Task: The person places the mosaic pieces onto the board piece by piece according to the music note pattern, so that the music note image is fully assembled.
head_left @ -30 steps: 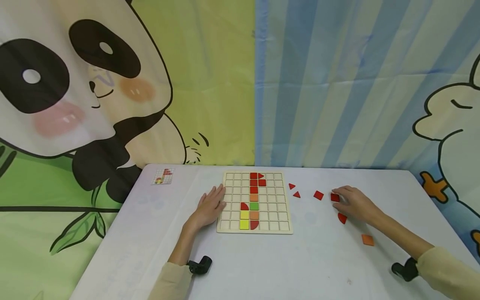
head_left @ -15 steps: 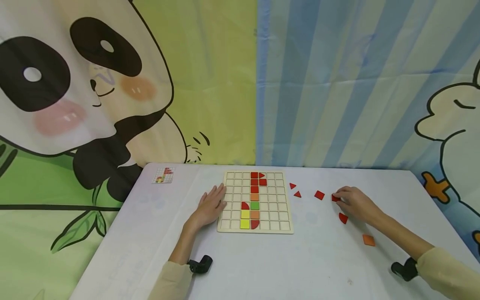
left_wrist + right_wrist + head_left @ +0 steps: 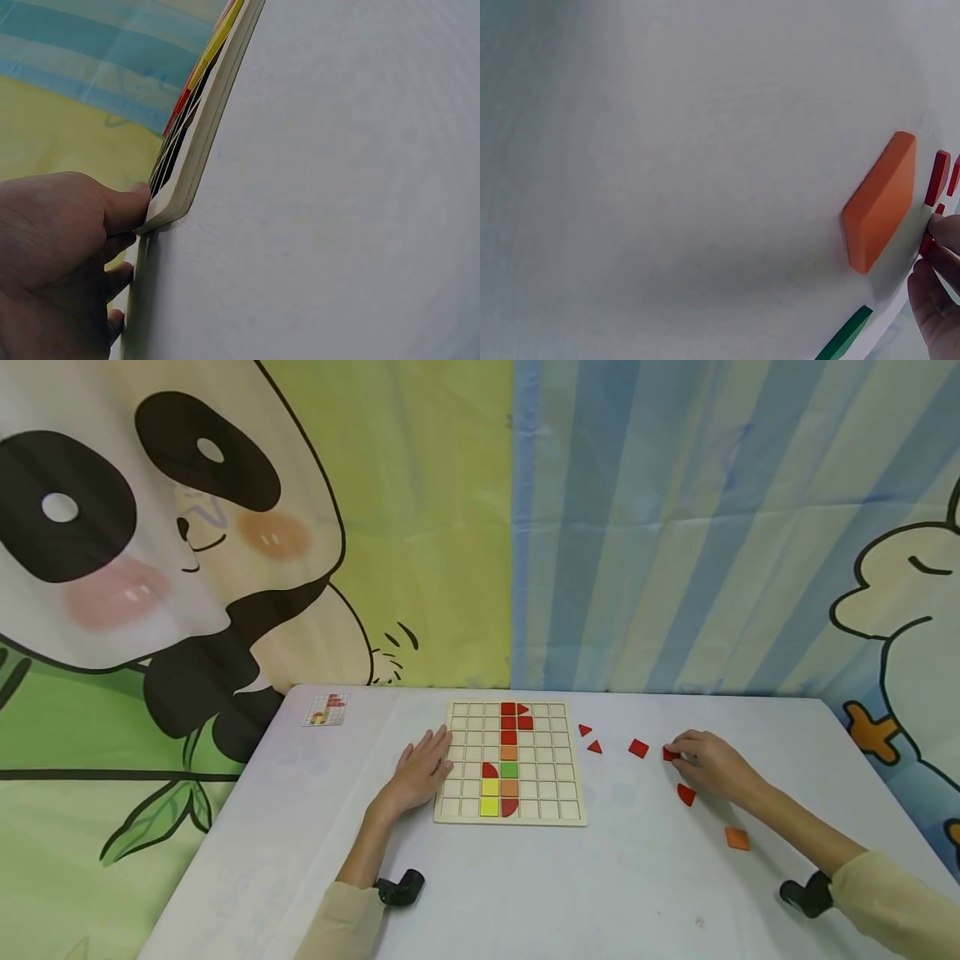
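My right hand [image 3: 716, 768] pinches a red square tile [image 3: 668, 754] at the right of the table; its fingertips partly cover the tile. In the right wrist view, thumb and fingers meet around that tile at the right edge. A red quarter-circle tile [image 3: 686, 794] lies just below the hand. The left hand [image 3: 422, 770] rests against the left edge of a wooden grid board [image 3: 550, 785], fingers extended, with its thumb touching the rim in the left wrist view. Red, orange, green and yellow tiles fill several of the board's cells.
Two red triangle tiles [image 3: 594, 747] and another red square [image 3: 638, 748] lie between board and right hand. An orange square [image 3: 737, 838] is nearer me. A green tile [image 3: 845, 335] shows only in the right wrist view. A pattern card [image 3: 326, 710] lies far left.
The right hand's fingers have closed a little further over the red square tile, covering more of it. The left hand and the board stay in place.
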Tool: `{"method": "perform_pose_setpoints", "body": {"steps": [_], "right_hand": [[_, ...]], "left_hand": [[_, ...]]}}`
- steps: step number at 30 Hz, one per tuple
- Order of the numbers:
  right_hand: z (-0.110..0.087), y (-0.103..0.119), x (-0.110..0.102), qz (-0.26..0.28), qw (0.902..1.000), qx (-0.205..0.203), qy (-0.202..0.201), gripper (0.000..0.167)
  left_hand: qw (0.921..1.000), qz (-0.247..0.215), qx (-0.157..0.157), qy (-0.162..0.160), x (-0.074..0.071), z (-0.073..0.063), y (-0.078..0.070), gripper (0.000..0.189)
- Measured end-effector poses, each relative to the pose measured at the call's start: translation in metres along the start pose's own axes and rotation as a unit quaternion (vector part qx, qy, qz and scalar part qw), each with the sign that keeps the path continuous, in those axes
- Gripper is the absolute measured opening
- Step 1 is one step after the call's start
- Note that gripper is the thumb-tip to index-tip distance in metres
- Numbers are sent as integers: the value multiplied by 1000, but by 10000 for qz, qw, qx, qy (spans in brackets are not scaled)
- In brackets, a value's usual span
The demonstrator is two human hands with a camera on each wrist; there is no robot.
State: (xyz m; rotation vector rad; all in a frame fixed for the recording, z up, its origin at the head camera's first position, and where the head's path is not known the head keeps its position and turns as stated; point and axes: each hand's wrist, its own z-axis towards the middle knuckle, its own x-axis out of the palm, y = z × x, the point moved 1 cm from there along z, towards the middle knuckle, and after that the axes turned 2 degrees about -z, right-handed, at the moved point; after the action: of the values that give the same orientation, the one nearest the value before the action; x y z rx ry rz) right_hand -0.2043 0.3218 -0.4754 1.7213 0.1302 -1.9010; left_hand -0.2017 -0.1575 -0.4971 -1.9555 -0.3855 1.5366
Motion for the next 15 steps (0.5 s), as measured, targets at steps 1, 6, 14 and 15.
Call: {"method": "perform_pose_setpoints", "body": {"steps": [1,6,14,15], "right_hand": [[0,0,0,5,10000,15,4,24],[4,3,-1,149,9996,236,70,24],[34,53,-2,924,9955,188,63,22],[39,63,-1,979,9952,37,67,21]], "left_hand": [[10000,2,-6,9,0,0,0,59],[10000,21,-62,56,1,2,1,60],[9999,-28,-111,47,0,2,0,61],[9999,-33,-123,55,-1,2,0,61]]}}
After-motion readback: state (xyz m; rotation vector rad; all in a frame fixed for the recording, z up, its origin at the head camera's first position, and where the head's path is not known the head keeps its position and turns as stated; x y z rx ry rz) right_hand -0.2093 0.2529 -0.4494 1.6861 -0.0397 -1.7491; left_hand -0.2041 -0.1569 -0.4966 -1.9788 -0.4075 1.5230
